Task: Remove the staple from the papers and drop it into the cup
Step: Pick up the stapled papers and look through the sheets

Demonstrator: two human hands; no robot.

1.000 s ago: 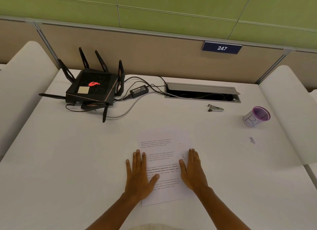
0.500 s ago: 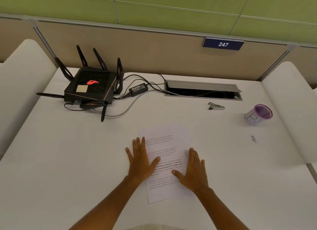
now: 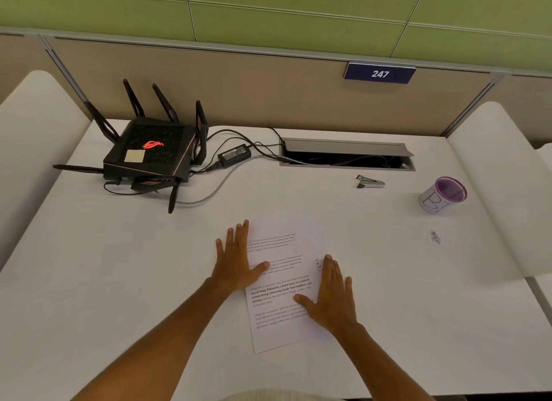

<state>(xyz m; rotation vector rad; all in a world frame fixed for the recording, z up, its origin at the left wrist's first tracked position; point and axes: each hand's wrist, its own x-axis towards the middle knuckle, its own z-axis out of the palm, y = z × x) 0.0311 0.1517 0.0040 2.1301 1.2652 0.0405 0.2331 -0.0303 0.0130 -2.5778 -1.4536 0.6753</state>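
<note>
From the head camera: my left hand (image 3: 236, 264) has slid up the left edge of the papers (image 3: 285, 281), my right hand (image 3: 333, 296) lower right; both lie flat, fingers spread, gripping nothing. The sheets now sit skewed. I cannot make out the staple. The staple remover (image 3: 370, 182) lies beyond the papers, cup (image 3: 443, 195) far right, both untouched.

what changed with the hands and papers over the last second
The left hand slid forward along the left edge of the papers, and the right hand drew back toward the person. The papers turned slightly, far end toward the left. Both hands stayed flat and open, holding nothing. The staple remover and cup did not move on the desk.
</note>
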